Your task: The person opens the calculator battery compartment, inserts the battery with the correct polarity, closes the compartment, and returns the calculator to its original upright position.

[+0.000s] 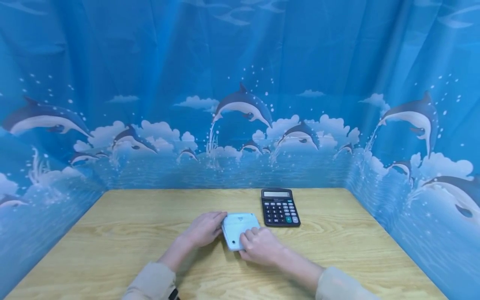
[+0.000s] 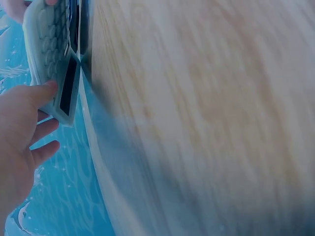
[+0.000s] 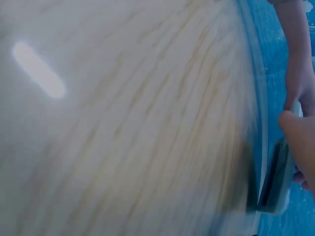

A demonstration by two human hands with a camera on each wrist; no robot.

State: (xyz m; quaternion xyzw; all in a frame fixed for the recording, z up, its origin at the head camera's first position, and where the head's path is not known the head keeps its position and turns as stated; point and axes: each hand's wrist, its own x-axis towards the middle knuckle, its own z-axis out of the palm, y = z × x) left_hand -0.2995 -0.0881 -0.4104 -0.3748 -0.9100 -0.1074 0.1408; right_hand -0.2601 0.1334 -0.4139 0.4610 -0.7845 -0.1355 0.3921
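A light blue calculator (image 1: 237, 228) is held between both hands above the wooden table, its back turned up toward the head camera. In the left wrist view the keys and dark display of this calculator (image 2: 49, 44) show from the side. My left hand (image 1: 205, 228) grips one end, thumb on the key side near the display. The right hand (image 1: 262, 246) grips the opposite part, fingers curled over the edge. Seen nearly edge-on in the right wrist view, the calculator (image 3: 276, 179) lies partly behind the right hand (image 3: 301, 145).
A black calculator (image 1: 280, 208) lies face up on the wooden table (image 1: 150, 208), just beyond and right of the hands. Blue curtains (image 1: 240, 50) printed with dolphins enclose the table's back and sides.
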